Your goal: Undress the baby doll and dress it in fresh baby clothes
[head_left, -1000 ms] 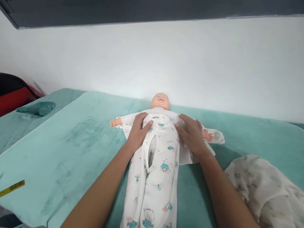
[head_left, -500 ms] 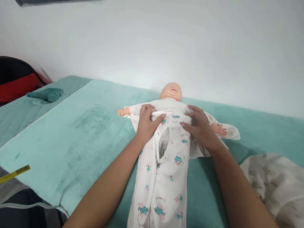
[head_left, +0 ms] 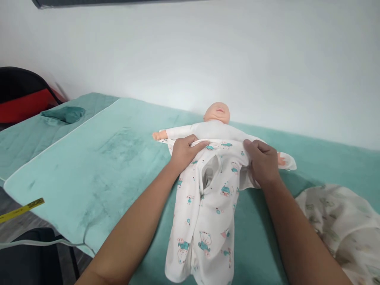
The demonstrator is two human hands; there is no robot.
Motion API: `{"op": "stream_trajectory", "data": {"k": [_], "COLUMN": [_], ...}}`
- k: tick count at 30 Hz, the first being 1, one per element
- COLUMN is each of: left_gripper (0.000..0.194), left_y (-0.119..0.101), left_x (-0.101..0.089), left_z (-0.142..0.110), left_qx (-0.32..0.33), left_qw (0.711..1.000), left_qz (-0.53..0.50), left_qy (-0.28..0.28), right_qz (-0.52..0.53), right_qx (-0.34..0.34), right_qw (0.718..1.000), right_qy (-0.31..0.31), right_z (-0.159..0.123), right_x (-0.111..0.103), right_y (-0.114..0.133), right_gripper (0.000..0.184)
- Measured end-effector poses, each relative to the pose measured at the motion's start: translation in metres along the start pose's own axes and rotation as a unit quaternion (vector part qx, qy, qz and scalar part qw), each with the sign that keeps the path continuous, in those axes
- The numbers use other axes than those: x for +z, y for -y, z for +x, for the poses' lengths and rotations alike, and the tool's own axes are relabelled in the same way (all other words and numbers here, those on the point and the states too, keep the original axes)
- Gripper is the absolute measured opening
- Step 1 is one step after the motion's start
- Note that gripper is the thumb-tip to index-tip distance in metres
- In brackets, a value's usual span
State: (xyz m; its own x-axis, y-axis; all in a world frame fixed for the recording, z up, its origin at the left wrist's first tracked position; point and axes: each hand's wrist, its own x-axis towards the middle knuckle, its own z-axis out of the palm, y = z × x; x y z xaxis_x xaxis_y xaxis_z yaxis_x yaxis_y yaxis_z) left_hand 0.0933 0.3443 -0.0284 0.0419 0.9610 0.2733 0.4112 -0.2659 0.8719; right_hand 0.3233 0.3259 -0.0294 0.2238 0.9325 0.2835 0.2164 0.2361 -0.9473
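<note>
A baby doll (head_left: 218,113) with a white cloth body lies on its back, head toward the wall. White baby pants (head_left: 218,209), printed with bears and houses and with an open slit at the crotch, cover its lower body. My left hand (head_left: 187,152) pinches the waistband on the left, thumb over the cloth. On the other side my right hand (head_left: 263,160) is closed on the waistband, pulling it taut. Beneath the doll's arms, part of a spread white printed garment (head_left: 247,180) shows. The doll's legs are hidden inside the pants.
Teal covers (head_left: 109,166) lie over the bed, which meets a white wall. A crumpled printed cloth (head_left: 338,221) rests at right. At left are a yellow strip (head_left: 25,209), a cable (head_left: 41,242), a black chair (head_left: 32,257) and a red-and-black item (head_left: 26,105).
My right hand has gone from spread fingers to a closed grip on the waistband. The waistband is stretched straighter and the pant legs have moved up toward the doll.
</note>
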Motion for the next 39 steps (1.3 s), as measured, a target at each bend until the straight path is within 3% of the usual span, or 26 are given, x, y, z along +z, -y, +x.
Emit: {"op": "stream_trajectory", "data": {"k": [3, 5, 7, 9, 11, 13, 17, 20, 22, 24, 28, 31, 35, 39], "left_gripper": [0.039, 0.041, 0.057, 0.061, 0.041, 0.020, 0.025, 0.021, 0.018, 0.018, 0.052, 0.050, 0.040, 0.037], "left_y": [0.004, 0.005, 0.005, 0.006, 0.007, 0.008, 0.012, 0.011, 0.009, 0.006, 0.000, -0.003, 0.003, 0.012], "left_x": [-0.023, -0.040, -0.055, -0.061, -0.059, -0.051, -0.033, -0.027, -0.029, -0.037, -0.057, -0.062, -0.056, -0.051], "left_z": [-0.007, -0.015, -0.023, -0.031, -0.038, -0.045, -0.055, -0.059, -0.063, -0.069, -0.087, -0.098, -0.103, -0.103], "left_qx": [-0.014, -0.035, -0.048, -0.044, -0.021, 0.009, 0.027, -0.004, -0.023, -0.034, -0.060, -0.046, -0.016, -0.076], "left_qw": [0.996, 0.984, 0.967, 0.961, 0.970, 0.981, 0.995, 0.999, 0.999, 0.995, 0.975, 0.972, 0.981, 0.984], "left_qz": [-0.001, -0.007, -0.012, -0.011, 0.004, 0.035, 0.068, 0.022, -0.008, -0.038, -0.053, -0.023, -0.021, -0.116], "left_qy": [0.090, 0.173, 0.248, 0.271, 0.243, 0.191, 0.067, 0.032, 0.044, 0.081, 0.207, 0.228, 0.192, 0.115], "right_qz": [-0.118, -0.168, -0.153, -0.110, -0.104, -0.151, -0.191, -0.148, -0.117, -0.105, -0.086, -0.077, -0.119, -0.117], "right_qx": [0.015, 0.025, 0.058, 0.098, 0.111, 0.090, 0.043, 0.047, 0.068, 0.087, 0.095, 0.107, 0.078, 0.057], "right_qw": [0.989, 0.974, 0.960, 0.944, 0.941, 0.952, 0.977, 0.988, 0.991, 0.989, 0.965, 0.939, 0.948, 0.978], "right_qy": [0.082, 0.150, 0.229, 0.294, 0.301, 0.249, 0.081, -0.016, -0.003, 0.052, 0.230, 0.319, 0.285, 0.161], "right_z": [-0.003, -0.008, -0.016, -0.028, -0.041, -0.055, -0.073, -0.074, -0.073, -0.073, -0.080, -0.089, -0.096, -0.098], "right_x": [-0.010, -0.016, -0.021, -0.022, -0.020, -0.017, -0.010, -0.005, -0.004, -0.006, -0.015, -0.019, -0.014, -0.006], "right_y": [-0.002, 0.001, 0.006, 0.011, 0.014, 0.013, 0.008, 0.006, 0.006, 0.008, 0.018, 0.026, 0.026, 0.017], "right_gripper": [0.049, 0.044, 0.034, 0.036, 0.040, 0.031, 0.021, 0.023, 0.020, 0.015, 0.026, 0.038, 0.014, 0.013]}}
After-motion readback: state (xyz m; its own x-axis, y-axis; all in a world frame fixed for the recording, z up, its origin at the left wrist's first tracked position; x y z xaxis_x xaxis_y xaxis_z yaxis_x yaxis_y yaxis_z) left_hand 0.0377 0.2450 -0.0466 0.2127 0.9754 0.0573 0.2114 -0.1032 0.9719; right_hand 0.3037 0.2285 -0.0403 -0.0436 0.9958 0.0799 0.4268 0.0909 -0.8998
